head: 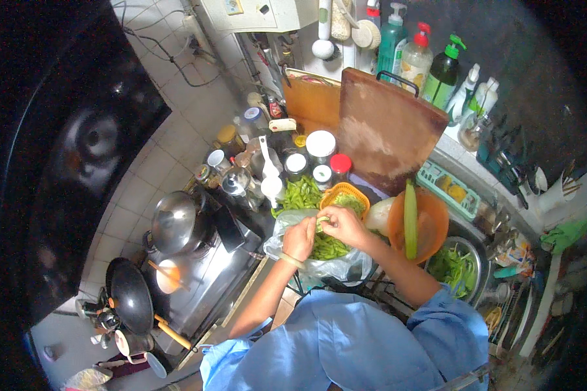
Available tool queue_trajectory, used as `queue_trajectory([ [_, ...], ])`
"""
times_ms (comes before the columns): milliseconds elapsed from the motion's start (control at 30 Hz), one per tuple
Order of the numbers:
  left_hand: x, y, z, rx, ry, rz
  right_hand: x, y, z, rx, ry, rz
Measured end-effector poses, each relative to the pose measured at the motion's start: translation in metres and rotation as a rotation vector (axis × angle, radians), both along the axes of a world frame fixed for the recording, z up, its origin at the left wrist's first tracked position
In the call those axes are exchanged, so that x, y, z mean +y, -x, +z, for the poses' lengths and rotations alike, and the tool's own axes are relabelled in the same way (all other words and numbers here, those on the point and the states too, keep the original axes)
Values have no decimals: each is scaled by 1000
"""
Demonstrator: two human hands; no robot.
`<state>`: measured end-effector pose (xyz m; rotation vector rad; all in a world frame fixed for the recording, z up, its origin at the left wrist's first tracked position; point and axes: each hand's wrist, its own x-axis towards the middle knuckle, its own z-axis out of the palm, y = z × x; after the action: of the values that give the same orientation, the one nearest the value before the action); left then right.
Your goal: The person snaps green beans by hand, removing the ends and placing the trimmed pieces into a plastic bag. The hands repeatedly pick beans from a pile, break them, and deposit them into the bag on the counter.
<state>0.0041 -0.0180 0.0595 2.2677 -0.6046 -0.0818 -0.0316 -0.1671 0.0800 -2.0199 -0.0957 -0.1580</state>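
Note:
Both hands meet over a clear plastic bag (281, 233) that holds green pods (328, 248), likely edamame. A green pod (323, 223) is pinched between the fingertips of my left hand (301, 239) and my right hand (345, 227). A bracelet (291, 260) circles my left wrist. Just beyond the hands stands an orange plastic basket (328, 194) with small light green pieces in it. To its left lies a pile of green pods (301, 193) on the dark counter.
An orange bowl (433, 225) with a long green vegetable (410, 220) across it stands right, beside a metal basin of leafy greens (452, 269). Jars and a wooden cutting board (386, 132) stand behind. Left are a stove (195, 283), a lidded pot (176, 222) and a wok (131, 295).

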Motion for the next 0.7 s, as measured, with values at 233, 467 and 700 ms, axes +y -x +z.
queue_trajectory([
  [233,-11,-7,6,-57,-58,-87,-12,-14,-8,-68,307,98],
  [467,-13,-22,1,14,-163,76,-42,-26,-52,-159,19,-157],
  [700,-31,-29,-11,-41,-97,73,-17,-32,-64,-16,-213,-11],
])
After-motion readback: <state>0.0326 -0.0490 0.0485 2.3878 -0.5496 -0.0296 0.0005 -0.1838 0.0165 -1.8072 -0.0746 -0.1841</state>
